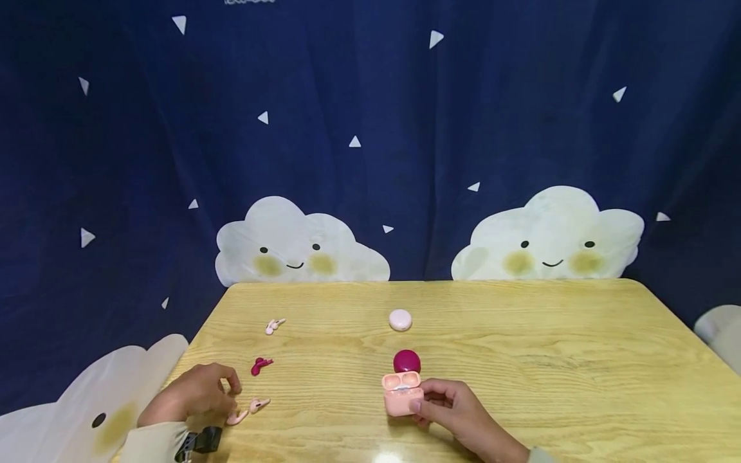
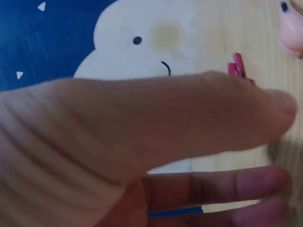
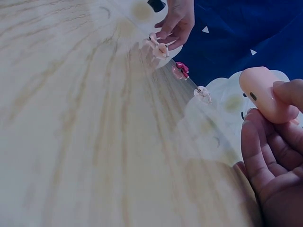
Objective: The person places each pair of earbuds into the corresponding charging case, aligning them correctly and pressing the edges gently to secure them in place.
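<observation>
In the head view my right hand [image 1: 454, 408] grips a peach earbud case [image 1: 398, 405] by its right side. Its lid stands up and its earbud slots face me; the right wrist view shows the back of the case [image 3: 259, 87] between thumb and fingers. My left hand [image 1: 199, 391] hovers at the table's left side, thumb and fingers apart. Close by its fingers lie two peach earbuds, the nearer earbud [image 1: 236, 418] and the farther earbud [image 1: 258, 405]. In the left wrist view, the thumb [image 2: 227, 111] hides part of the magenta earbuds [image 2: 238, 64].
A magenta round case [image 1: 407, 361] sits just behind the peach case, and a pale pink round case [image 1: 400, 319] farther back. Magenta earbuds [image 1: 260, 366] and pale pink earbuds [image 1: 273, 326] lie on the left of the wooden table [image 1: 550, 360]. A blue cloud-patterned curtain [image 1: 359, 83] hangs behind.
</observation>
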Demonstrator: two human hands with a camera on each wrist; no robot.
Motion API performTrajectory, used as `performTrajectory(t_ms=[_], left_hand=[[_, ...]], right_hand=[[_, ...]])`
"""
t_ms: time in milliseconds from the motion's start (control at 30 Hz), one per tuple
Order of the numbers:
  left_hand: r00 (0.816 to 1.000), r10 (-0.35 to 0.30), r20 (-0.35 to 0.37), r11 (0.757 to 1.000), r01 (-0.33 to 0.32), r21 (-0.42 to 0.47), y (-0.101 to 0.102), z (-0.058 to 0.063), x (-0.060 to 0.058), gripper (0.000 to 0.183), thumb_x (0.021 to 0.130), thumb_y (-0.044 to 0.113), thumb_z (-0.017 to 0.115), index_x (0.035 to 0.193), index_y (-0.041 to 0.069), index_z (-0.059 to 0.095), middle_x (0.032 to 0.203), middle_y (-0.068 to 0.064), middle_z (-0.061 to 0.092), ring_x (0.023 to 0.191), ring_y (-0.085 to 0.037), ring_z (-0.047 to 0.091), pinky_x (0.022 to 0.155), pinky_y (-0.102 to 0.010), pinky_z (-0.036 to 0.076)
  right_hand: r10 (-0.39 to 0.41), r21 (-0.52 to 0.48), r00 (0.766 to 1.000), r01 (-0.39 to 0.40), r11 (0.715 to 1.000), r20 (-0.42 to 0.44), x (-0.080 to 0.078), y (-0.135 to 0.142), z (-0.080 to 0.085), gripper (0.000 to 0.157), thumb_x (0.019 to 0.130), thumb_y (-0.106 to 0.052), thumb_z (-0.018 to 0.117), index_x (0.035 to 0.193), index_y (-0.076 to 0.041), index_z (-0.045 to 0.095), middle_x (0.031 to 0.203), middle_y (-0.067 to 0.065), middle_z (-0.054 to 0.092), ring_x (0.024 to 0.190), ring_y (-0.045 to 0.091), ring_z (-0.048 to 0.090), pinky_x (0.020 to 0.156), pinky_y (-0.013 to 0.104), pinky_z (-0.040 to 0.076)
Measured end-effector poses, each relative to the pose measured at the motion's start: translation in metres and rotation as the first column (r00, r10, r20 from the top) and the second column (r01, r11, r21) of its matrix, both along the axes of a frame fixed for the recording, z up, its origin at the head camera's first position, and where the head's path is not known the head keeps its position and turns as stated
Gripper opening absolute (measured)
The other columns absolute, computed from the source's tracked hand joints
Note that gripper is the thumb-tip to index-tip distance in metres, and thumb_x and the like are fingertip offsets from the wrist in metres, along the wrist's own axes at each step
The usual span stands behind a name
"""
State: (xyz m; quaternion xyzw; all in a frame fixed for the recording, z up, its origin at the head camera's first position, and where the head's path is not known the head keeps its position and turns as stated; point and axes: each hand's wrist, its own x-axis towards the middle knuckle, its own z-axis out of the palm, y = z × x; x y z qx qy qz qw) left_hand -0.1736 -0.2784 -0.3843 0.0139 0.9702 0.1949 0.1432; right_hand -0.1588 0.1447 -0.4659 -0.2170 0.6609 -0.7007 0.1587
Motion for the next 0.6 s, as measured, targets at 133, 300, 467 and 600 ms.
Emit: performTrajectory(t_ms=[133, 300, 467, 600], left_hand=[[0.998, -0.002, 0.061, 0.999, -0.001, 0.046, -0.0023, -0.0046, 0.0012, 0.03, 0.056, 0.011, 0.079, 0.078, 0.013, 0.058, 0.066, -0.003, 0.051, 0.058, -0.018, 0.045, 0.051, -0.029, 0.035], [0.993, -0.053, 0.104, 0.989, 0.037, 0.146, -0.0048, -0.0062, 0.0001, 0.028, 0.061, 0.012, 0.078, 0.08, 0.01, 0.058, 0.063, -0.004, 0.051, 0.056, -0.017, 0.044, 0.05, -0.027, 0.034], [0.988, -0.091, 0.122, 0.982, 0.069, 0.176, -0.0053, -0.0067, 0.0015, 0.028, 0.062, 0.015, 0.079, 0.077, 0.009, 0.056, 0.056, 0.0, 0.048, 0.05, -0.014, 0.041, 0.046, -0.026, 0.032], [0.986, -0.09, 0.143, 0.975, 0.057, 0.215, -0.002, -0.0067, 0.0036, 0.027, 0.061, 0.009, 0.078, 0.075, 0.007, 0.055, 0.051, 0.002, 0.041, 0.044, -0.011, 0.035, 0.043, -0.023, 0.027]], right_hand=[[0.001, 0.004, 1.0, -0.001, 1.0, 0.011, -0.0005, -0.0005, -0.0002, 0.025, 0.087, -0.012, 0.058, 0.104, 0.007, 0.058, 0.087, 0.015, 0.063, 0.075, 0.015, 0.061, 0.066, 0.033, 0.053], [0.008, -0.006, 1.0, -0.008, 1.0, 0.02, -0.0005, -0.0002, -0.0002, 0.026, 0.087, -0.012, 0.058, 0.105, 0.007, 0.057, 0.088, 0.017, 0.062, 0.076, 0.016, 0.061, 0.066, 0.034, 0.053], [0.011, -0.012, 1.0, -0.011, 1.0, 0.015, -0.0006, -0.0003, -0.0002, 0.026, 0.087, -0.011, 0.058, 0.105, 0.007, 0.057, 0.088, 0.017, 0.063, 0.076, 0.017, 0.062, 0.066, 0.034, 0.053], [0.001, -0.001, 1.0, -0.001, 1.0, 0.012, -0.0007, -0.0006, -0.0003, 0.026, 0.087, -0.013, 0.058, 0.105, 0.006, 0.058, 0.088, 0.018, 0.063, 0.076, 0.017, 0.062, 0.066, 0.035, 0.053]])
